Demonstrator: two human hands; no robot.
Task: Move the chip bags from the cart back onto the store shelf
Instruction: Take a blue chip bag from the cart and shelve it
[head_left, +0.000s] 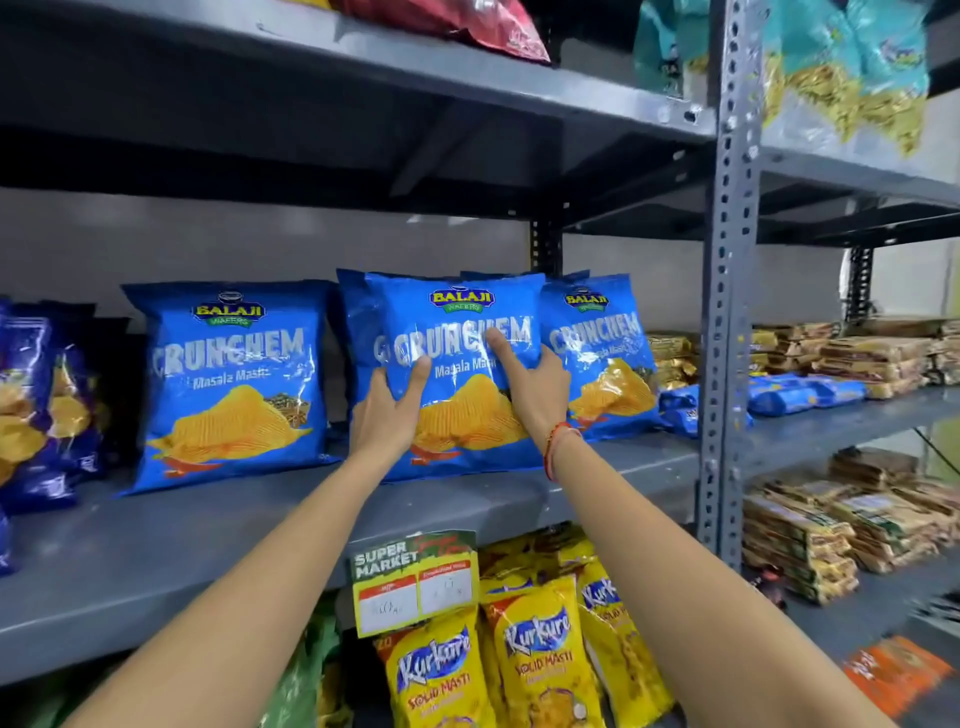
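Note:
A blue Crunchem chip bag (457, 317) stands upright on the grey middle shelf (208, 540). My left hand (387, 410) grips its lower left side, thumb on the front. My right hand (530, 384) presses flat against its right front, fingers spread, a red thread on the wrist. Another blue bag (358, 332) stands right behind it. A matching bag (234, 384) stands to the left and one more (602, 353) to the right. The cart is out of view.
Dark blue chip bags (36, 405) crowd the shelf's far left. Yellow Kurkure bags (540, 654) and a price tag (415, 582) sit below. A slotted steel upright (727, 312) divides off the right bay, stacked with brown packets (841, 358). The upper shelf (467, 88) overhangs.

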